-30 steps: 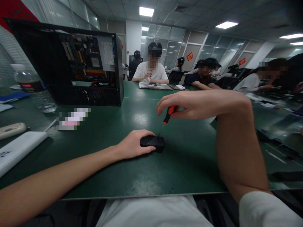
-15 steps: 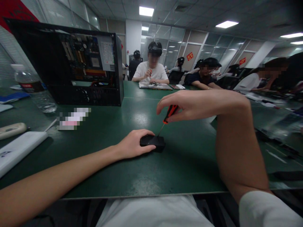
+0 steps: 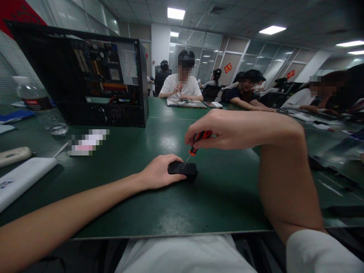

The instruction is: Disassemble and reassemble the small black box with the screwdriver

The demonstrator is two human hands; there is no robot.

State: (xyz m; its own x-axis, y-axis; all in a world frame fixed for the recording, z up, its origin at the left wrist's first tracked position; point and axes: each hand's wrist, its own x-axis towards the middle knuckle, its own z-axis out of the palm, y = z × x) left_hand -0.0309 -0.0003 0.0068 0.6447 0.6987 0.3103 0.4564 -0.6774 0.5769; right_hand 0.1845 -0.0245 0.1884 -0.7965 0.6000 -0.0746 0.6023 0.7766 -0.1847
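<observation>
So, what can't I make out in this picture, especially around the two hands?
All in the head view:
Black block: its near-palm end is hidden by the left hand.
Screwdriver: its handle's upper end is covered by the right hand; its tip is too small to show what it meets.
White box: cut off by the left edge.

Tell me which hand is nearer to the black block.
Left. The left hand clasps the black block at its left end; the right hand is above it and to the right, gripping the screwdriver, which slants down toward it.
</observation>
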